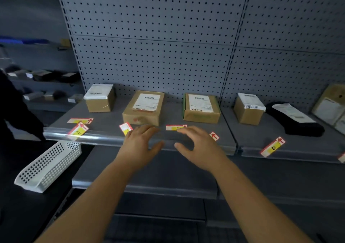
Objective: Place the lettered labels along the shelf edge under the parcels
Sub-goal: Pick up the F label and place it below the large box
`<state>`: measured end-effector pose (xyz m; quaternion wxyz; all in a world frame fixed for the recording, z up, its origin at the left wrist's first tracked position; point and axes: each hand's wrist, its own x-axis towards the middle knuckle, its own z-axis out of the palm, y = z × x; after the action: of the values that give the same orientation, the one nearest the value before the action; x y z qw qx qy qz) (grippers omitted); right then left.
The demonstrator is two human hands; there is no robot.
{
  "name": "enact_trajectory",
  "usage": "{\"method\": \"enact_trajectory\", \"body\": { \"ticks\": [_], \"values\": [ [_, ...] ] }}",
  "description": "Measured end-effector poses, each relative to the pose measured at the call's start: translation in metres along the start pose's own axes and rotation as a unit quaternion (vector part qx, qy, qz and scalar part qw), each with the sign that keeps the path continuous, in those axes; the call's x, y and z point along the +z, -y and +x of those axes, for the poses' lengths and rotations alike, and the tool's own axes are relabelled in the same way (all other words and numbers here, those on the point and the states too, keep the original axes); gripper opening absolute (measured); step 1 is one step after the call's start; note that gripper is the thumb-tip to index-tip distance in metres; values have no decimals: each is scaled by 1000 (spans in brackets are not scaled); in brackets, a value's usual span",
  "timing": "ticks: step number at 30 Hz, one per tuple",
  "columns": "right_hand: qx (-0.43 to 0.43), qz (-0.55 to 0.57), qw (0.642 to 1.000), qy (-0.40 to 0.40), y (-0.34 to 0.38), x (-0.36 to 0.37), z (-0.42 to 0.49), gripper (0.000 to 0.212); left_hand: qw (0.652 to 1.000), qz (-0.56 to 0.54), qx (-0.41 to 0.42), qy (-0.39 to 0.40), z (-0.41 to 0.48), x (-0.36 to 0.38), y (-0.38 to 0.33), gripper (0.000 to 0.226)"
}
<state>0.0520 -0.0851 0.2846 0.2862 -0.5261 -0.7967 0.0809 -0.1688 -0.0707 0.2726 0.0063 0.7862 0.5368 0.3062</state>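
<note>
Several brown parcels stand in a row on the grey shelf (104, 129): one at the left (99, 98), two in the middle (143, 108) (200, 107), one further right (248, 108). Red-and-yellow lettered labels lie loose near the shelf edge: label A (78, 130), another behind it (80, 121), one (126, 128) by my left hand, one (174, 127) by my right hand, an arrow-tipped one (214, 136), and label D (272, 147). My left hand (140, 145) and my right hand (199, 145) hover over the front edge with fingers spread, holding nothing.
A white perforated basket (48, 166) leans tilted at the lower left. A black soft package with a white slip (296, 120) and flat parcels (330, 108) lie at the right. Pegboard (158, 46) backs the shelf. A lower shelf (149, 185) juts out below.
</note>
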Motion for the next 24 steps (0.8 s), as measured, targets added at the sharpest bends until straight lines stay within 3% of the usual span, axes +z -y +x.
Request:
{"method": "enact_trajectory", "body": {
  "ticks": [8,24],
  "values": [
    [32,-25,999,-6,-31,-7,55,45,999,-27,20,-6,56,8,16,48],
    [80,-131,978,139,-73,2,108,47,998,-6,44,38,106,43,33,50]
  ]
}}
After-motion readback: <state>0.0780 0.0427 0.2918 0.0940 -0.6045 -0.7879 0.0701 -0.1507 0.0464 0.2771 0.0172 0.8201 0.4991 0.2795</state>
